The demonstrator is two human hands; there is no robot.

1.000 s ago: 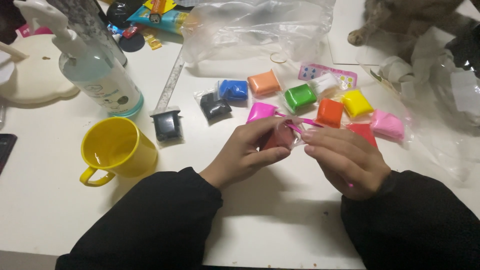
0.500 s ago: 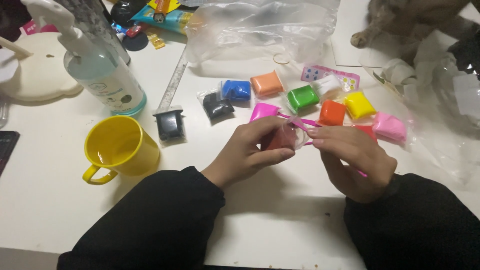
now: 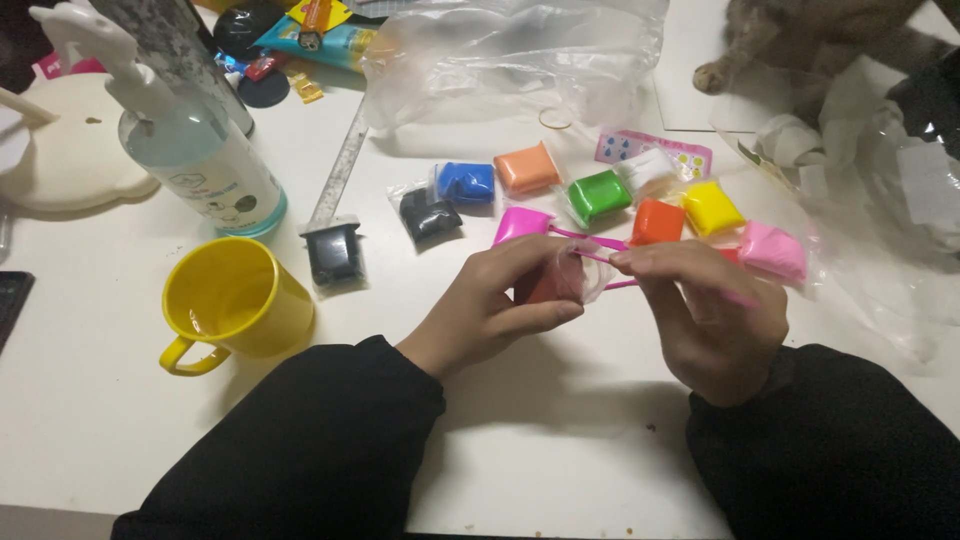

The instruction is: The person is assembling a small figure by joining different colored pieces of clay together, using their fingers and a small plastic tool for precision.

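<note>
Small clear packets of coloured clay in a cluster mid-worktop: blue packet (image 3: 466,182), orange packet (image 3: 526,168), green packet (image 3: 598,195), yellow packet (image 3: 712,207), pink packet (image 3: 772,250), black packet (image 3: 429,214), big clear bag (image 3: 510,55) behind, white label (image 3: 215,185) on spray bottle

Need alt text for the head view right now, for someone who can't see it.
Both hands hold a small clear packet of red clay above a white table, the left hand gripping it and the right hand pinching its edge along with thin pink sticks. Other coloured clay packets lie behind; a yellow mug stands to the left.
</note>
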